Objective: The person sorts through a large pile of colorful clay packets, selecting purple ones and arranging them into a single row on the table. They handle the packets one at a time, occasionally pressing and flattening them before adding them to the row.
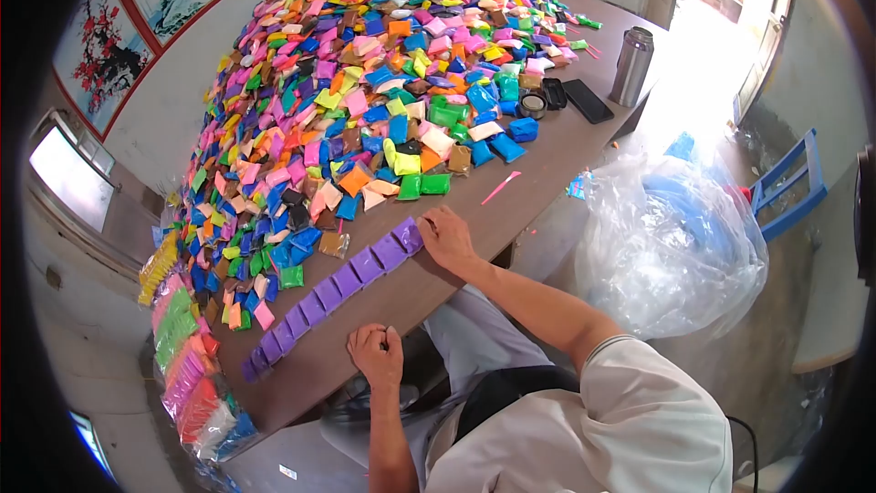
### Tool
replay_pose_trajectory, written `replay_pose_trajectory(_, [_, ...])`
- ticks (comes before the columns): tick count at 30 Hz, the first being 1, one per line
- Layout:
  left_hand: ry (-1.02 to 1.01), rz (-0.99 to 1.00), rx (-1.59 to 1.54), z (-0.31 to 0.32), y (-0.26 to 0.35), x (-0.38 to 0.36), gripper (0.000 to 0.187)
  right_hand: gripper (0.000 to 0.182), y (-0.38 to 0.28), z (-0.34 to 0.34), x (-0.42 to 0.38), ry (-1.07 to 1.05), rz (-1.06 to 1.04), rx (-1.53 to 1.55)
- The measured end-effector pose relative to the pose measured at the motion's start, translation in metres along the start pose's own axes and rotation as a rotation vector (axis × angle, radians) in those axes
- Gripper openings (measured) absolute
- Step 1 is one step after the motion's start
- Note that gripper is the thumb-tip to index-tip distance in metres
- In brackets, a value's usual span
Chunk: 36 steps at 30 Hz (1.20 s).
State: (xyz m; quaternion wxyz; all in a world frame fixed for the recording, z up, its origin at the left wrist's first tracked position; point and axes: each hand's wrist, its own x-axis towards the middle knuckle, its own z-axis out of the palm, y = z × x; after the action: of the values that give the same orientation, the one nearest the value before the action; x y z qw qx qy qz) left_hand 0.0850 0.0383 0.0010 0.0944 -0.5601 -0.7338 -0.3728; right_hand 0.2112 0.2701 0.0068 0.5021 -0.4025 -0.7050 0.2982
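A strip of joined purple packets lies diagonally across the bare front part of the table. At its upper right end is my right hand, with bent fingers closed on the last packet. My left hand rests at the table's near edge, below the middle of the strip and apart from it. Its fingers are curled in, and nothing shows in them. Just beyond the strip a large heap of small colourful packets covers most of the table.
Bundled packet strips hang at the left table edge. A pink strip lies right of the heap. A steel thermos, a black phone and a round lid stand far right. A large clear plastic bag sits beside a blue frame.
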Motion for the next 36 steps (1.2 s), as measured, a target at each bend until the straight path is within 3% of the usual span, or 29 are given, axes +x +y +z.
replay_pose_trajectory(10, [-0.136,0.009,0.121,0.004,-0.014,0.023,0.034,0.016,-0.003,-0.003,-0.003,-0.004,0.051,0.103])
replay_pose_trajectory(17, [-0.097,0.067,0.181,0.006,-0.013,0.029,0.038,0.025,0.002,-0.005,0.000,0.038,0.019,0.102])
replay_pose_trajectory(20, [-0.092,0.102,0.070,0.002,-0.013,0.034,0.038,0.025,-0.002,-0.007,0.002,-0.004,0.064,0.102])
replay_pose_trajectory(23, [-0.251,-0.019,0.031,-0.008,-0.042,0.040,0.038,0.022,-0.004,-0.007,0.001,-0.021,0.084,0.110])
replay_pose_trajectory(29, [-0.097,-0.189,0.047,-0.023,-0.068,0.044,0.035,0.020,-0.010,-0.014,0.002,-0.064,0.089,0.111])
replay_pose_trajectory(32, [-0.015,-0.027,0.134,-0.018,-0.055,0.040,0.033,0.018,-0.010,-0.013,0.001,-0.083,0.106,0.138])
replay_pose_trajectory(36, [-0.064,-0.060,0.236,-0.015,-0.057,0.036,0.030,0.017,-0.011,-0.013,0.003,-0.115,0.087,0.110])
